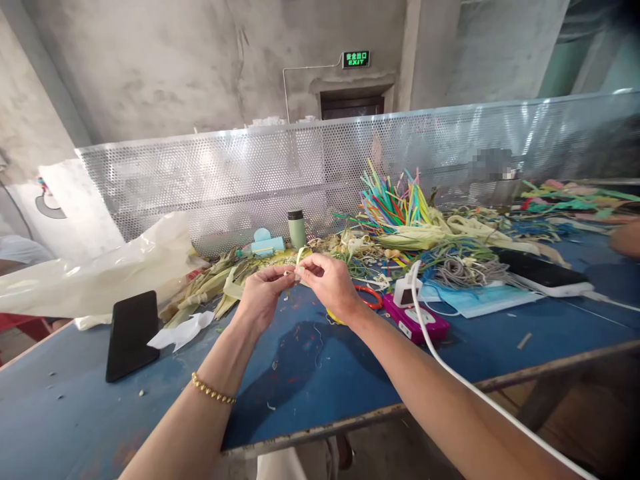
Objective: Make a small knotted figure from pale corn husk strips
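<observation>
My left hand and my right hand meet above the blue table, both pinched on a thin pale strip of leaf held between their fingertips. A gold bead bracelet sits on my left wrist. Behind the hands lies a heap of dry pale leaves and husks. An orange ring lies on the table just right of my right hand.
A black phone and white paper scrap lie at left. A pink power bank with white cable, a blue face mask, coloured strips, a green bottle and a perforated metal screen stand behind. Another person's hand shows at far right.
</observation>
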### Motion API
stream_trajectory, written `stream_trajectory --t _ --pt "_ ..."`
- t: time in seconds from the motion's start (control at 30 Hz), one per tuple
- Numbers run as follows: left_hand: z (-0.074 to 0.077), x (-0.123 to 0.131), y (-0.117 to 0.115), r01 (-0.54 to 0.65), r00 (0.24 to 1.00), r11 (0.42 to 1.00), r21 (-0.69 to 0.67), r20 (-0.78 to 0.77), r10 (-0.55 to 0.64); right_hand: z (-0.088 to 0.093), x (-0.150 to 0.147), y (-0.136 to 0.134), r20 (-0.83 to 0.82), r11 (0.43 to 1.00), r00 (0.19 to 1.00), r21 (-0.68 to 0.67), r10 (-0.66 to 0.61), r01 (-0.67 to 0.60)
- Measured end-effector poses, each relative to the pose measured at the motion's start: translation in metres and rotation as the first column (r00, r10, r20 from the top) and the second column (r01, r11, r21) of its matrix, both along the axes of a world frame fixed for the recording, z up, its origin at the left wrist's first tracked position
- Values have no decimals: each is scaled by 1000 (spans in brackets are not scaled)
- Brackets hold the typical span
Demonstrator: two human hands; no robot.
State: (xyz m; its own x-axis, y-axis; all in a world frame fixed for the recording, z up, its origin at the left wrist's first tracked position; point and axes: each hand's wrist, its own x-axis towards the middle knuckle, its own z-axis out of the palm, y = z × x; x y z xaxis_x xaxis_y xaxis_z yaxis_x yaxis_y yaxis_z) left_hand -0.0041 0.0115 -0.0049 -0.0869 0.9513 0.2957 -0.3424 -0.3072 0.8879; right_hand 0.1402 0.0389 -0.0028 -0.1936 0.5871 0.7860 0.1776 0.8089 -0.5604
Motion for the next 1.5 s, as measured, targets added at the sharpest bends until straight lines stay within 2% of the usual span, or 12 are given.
stream_trajectory --t 0.37,0.63,0.73,1.07,1.33,1.5 --pt "3 5 -5 98 994 994 46 -43 -96 -5 -3 4 3 992 992 -14 -129 129" --pt "1 3 -2 1 1000 999 48 -5 -1 -5 -3 8 23 985 991 -116 -129 131" --pt "2 3 -2 -21 999 999 23 34 21 -5 -3 7 76 988 996 -144 -52 63" --pt "0 3 -1 -57 998 998 15 29 57 -4 -1 2 148 991 988 -126 -32 51" --pt "-2 6 -2 -146 988 987 63 -35 148 -3 0 -1 215 984 976 -162 -39 75" --pt "-4 6 1 -170 984 983 73 -46 173 -4 0 2 249 986 968 -161 2 39"
